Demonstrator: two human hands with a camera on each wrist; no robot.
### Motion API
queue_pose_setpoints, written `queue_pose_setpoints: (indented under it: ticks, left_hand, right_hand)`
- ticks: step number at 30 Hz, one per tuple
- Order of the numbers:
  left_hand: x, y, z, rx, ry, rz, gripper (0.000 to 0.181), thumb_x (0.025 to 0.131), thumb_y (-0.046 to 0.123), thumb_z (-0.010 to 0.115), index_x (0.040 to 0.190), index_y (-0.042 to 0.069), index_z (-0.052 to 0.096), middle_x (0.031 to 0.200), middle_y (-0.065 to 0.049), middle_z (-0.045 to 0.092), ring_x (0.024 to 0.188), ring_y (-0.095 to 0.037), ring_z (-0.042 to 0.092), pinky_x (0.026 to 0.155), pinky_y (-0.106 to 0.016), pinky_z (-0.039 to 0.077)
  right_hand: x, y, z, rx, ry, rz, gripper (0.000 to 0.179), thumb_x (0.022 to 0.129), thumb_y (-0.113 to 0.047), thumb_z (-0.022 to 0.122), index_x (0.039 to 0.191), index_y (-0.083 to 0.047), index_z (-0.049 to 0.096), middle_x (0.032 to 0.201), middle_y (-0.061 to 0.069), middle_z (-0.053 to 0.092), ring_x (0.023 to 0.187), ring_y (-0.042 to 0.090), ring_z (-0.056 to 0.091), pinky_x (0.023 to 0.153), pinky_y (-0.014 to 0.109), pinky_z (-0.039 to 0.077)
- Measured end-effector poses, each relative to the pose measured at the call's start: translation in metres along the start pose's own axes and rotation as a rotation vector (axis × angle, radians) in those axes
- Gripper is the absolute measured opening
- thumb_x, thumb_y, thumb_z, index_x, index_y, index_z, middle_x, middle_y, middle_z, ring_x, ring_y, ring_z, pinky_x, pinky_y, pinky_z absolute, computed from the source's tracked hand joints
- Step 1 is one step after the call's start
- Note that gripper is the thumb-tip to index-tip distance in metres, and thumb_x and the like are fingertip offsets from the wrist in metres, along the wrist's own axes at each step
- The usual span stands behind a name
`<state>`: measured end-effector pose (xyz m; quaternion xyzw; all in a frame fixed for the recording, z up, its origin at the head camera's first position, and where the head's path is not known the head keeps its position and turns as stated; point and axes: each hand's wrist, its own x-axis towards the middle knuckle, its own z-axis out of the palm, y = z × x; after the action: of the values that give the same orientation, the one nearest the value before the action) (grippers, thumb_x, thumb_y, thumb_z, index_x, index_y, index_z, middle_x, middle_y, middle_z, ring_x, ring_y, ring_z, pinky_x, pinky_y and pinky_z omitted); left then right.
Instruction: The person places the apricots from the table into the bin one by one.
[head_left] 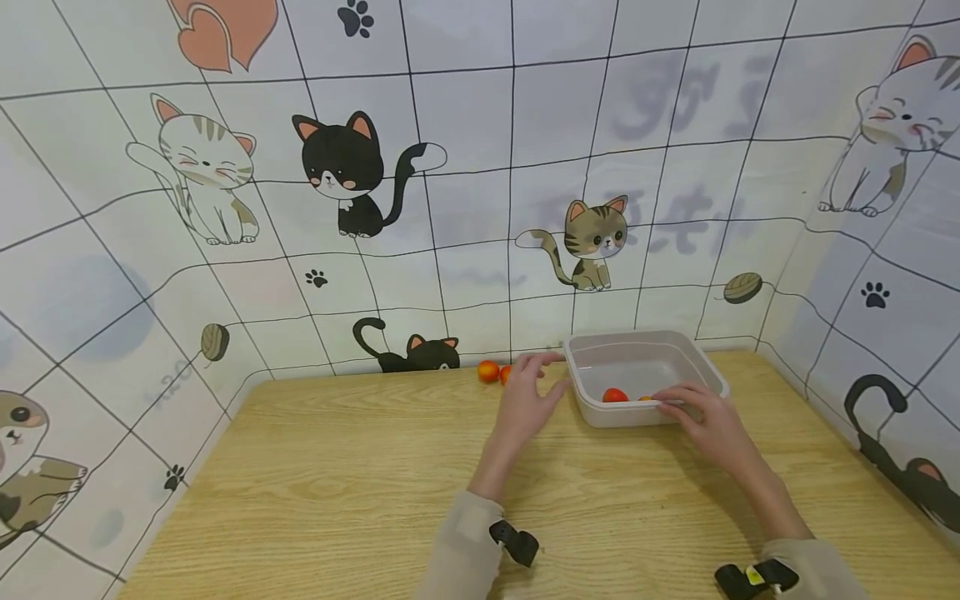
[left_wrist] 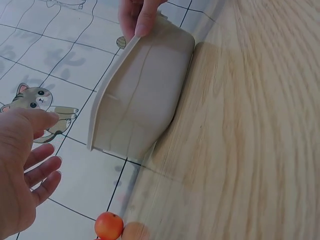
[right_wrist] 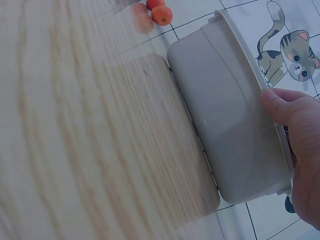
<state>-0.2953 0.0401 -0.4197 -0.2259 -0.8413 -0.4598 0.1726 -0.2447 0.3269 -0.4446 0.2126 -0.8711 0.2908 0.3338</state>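
A light grey plastic tub point(head_left: 645, 337) stands on the wooden table, with a red round fruit point(head_left: 615, 396) and a bit of a yellow-orange one point(head_left: 646, 398) showing above its near rim. My right hand point(head_left: 705, 425) pinches that near rim toward its right end, thumb outside and fingers over the inside, as the right wrist view also shows. To the left of the tub, my left hand point(head_left: 527, 402) holds nothing; its fingers are spread and relaxed in the left wrist view. Behind it, small orange-red fruits point(head_left: 488, 372) sit against the wall, partly hidden by the hand.
The tub is close to the back wall, which is covered in a tile-and-cat print point(head_left: 472, 192). A similar printed wall point(head_left: 862, 333) rises at the right. Bare wood tabletop point(head_left: 337, 483) stretches to the left and in front of the hands.
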Motion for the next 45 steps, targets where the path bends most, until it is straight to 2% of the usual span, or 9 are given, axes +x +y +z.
queue_pose_setpoints:
  ticks: [8, 17, 22, 27, 33, 45]
  left_hand:
    - [0.003, -0.016, -0.011, 0.015, 0.014, -0.014, 0.038, 0.094, 0.02, 0.073, 0.129, 0.011, 0.065, 0.126, -0.006, 0.059, 0.106, -0.03, 0.059, 0.082, -0.031, 0.051]
    - [0.003, -0.026, -0.018, 0.004, 0.0, -0.057, 0.04, 0.094, 0.021, 0.073, 0.132, 0.011, 0.063, 0.131, -0.009, 0.056, 0.112, -0.034, 0.059, 0.092, -0.042, 0.052]
    - [0.002, -0.032, -0.018, 0.005, -0.004, -0.077, 0.04, 0.094, 0.021, 0.073, 0.131, 0.011, 0.063, 0.131, -0.008, 0.056, 0.118, -0.033, 0.058, 0.097, -0.045, 0.05]
    - [0.001, -0.038, -0.018, 0.035, -0.013, -0.118, 0.042, 0.093, 0.022, 0.074, 0.132, 0.012, 0.062, 0.133, -0.007, 0.056, 0.121, -0.028, 0.057, 0.101, -0.044, 0.048]
    - [0.0, -0.044, -0.019, 0.058, -0.017, -0.158, 0.042, 0.093, 0.021, 0.074, 0.133, 0.012, 0.062, 0.134, -0.008, 0.056, 0.122, -0.029, 0.056, 0.101, -0.047, 0.048]
    - [0.007, -0.061, -0.017, 0.114, -0.036, -0.159, 0.041, 0.09, 0.017, 0.076, 0.129, 0.01, 0.065, 0.129, -0.01, 0.057, 0.114, -0.029, 0.058, 0.095, -0.042, 0.052]
  right_hand:
    - [-0.001, 0.002, 0.0, 0.0, -0.011, 0.02, 0.024, 0.079, 0.006, 0.08, 0.098, -0.009, 0.077, 0.094, 0.0, 0.07, 0.089, 0.004, 0.062, 0.085, 0.005, 0.038]
    - [0.0, 0.002, 0.0, -0.01, -0.005, 0.004, 0.024, 0.078, 0.007, 0.08, 0.095, -0.009, 0.076, 0.093, 0.0, 0.071, 0.087, 0.012, 0.064, 0.085, 0.004, 0.038]
    - [0.0, 0.001, 0.0, -0.017, -0.005, 0.013, 0.024, 0.078, 0.008, 0.08, 0.094, -0.009, 0.076, 0.093, 0.0, 0.071, 0.087, 0.013, 0.064, 0.084, 0.004, 0.038]
    - [0.0, -0.002, 0.001, -0.034, 0.011, 0.016, 0.023, 0.077, 0.008, 0.081, 0.094, -0.008, 0.076, 0.092, 0.001, 0.071, 0.084, 0.014, 0.064, 0.08, 0.005, 0.039]
    - [-0.001, -0.002, 0.001, -0.054, 0.016, 0.024, 0.022, 0.077, 0.007, 0.081, 0.094, -0.007, 0.076, 0.091, 0.001, 0.07, 0.082, 0.014, 0.063, 0.077, 0.006, 0.039]
    - [-0.001, 0.001, 0.0, -0.039, 0.003, 0.015, 0.021, 0.078, 0.006, 0.08, 0.094, -0.007, 0.076, 0.092, 0.001, 0.07, 0.085, 0.01, 0.063, 0.082, 0.004, 0.038]
